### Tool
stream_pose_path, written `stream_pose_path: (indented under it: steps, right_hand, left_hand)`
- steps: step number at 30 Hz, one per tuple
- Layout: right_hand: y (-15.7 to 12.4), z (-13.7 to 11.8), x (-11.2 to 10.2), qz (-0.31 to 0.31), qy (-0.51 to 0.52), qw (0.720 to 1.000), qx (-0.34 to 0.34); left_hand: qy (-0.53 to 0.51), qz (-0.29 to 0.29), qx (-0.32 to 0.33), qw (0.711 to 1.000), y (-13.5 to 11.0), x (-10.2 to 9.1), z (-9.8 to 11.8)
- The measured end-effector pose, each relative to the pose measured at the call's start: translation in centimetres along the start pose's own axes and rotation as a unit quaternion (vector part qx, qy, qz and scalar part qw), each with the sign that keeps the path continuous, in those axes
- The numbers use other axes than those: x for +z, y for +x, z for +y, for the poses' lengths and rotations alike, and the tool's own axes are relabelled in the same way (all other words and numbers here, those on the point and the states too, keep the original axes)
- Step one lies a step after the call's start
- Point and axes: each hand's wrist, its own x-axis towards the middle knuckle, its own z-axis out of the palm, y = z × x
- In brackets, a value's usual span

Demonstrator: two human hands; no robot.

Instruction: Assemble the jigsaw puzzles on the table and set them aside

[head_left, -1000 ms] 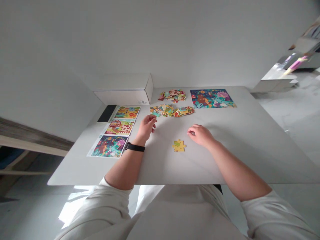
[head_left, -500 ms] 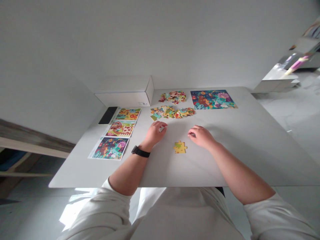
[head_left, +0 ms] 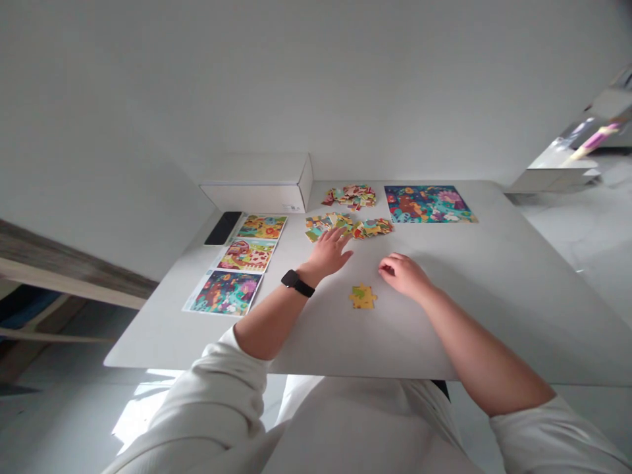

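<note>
Spread and empty, the left hand (head_left: 330, 254) partly hides puzzle pieces (head_left: 375, 228); the right hand (head_left: 405, 274) curls, its hold unclear.

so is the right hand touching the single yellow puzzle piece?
No, the right hand is beside the yellow puzzle piece, with a strip of tabletop visible between them.

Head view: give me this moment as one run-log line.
left hand: spread at nearer puzzle heap | right hand: curled | yellow puzzle part: flat on table
</note>
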Motion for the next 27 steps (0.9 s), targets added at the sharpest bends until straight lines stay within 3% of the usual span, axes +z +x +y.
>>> stream_pose_path:
  steps: [5, 11, 14, 19, 22, 27]
  right_hand:
    - [0.0, 0.1, 0.0, 0.003, 0.014, 1.000, 0.001]
    - [0.1, 0.8, 0.6, 0.032, 0.030, 0.999, 0.016]
    - [0.3, 0.8, 0.3, 0.060, 0.032, 0.997, 0.019]
    - [2.5, 0.4, -1.0, 0.086, -0.038, 0.995, -0.029]
    - [4.9, 0.4, -1.0, 0.076, -0.082, 0.993, -0.031]
    - [7.7, 1.6, 1.2, 0.082, -0.115, 0.990, -0.005]
  left_hand:
    - [0.016, -0.004, -0.022, 1.000, 1.0, 1.5, -0.2]
    - [0.020, 0.060, -0.083, 0.995, -0.2, 1.9, -1.6]
    - [0.023, 0.052, -0.044, 0.997, 0.0, 1.9, -1.2]
    - [0.001, -0.037, 0.068, 0.997, 0.9, 2.4, 0.2]
    - [-0.009, -0.037, 0.074, 0.997, 1.0, 2.6, 0.3]
    - [-0.011, -0.028, 0.074, 0.997, 0.6, 2.0, -0.1]
